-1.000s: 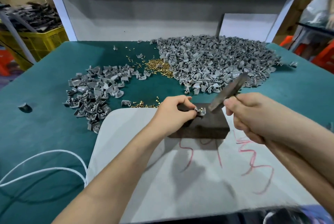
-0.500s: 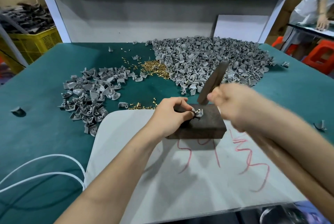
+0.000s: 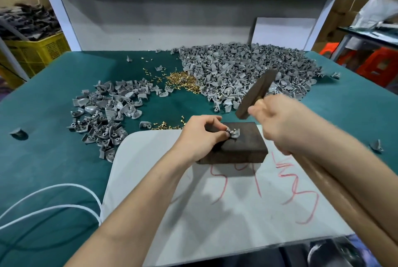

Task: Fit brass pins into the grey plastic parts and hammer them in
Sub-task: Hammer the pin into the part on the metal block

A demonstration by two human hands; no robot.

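My left hand [image 3: 199, 137] pinches a small grey plastic part [image 3: 233, 133] and holds it on top of a dark block [image 3: 241, 148]. My right hand [image 3: 284, 122] grips a hammer; its dark head [image 3: 256, 94] hangs raised and tilted just above and right of the part. A big heap of grey parts [image 3: 247, 72] lies at the back. Loose brass pins [image 3: 182, 81] lie left of that heap. A smaller heap of grey parts [image 3: 105, 113] lies to the left. Whether a pin sits in the held part is too small to tell.
The block stands on a white board [image 3: 215, 213] with red scribbles, on a green table [image 3: 43, 159]. A few brass pins [image 3: 165, 126] lie by the board's far edge. A white cable [image 3: 43, 200] loops at the front left. Stray grey parts [image 3: 377, 146] lie at the right.
The hammer came down toward the part, and its head now sits raised above the block again. My left hand has kept the part in place on the block.
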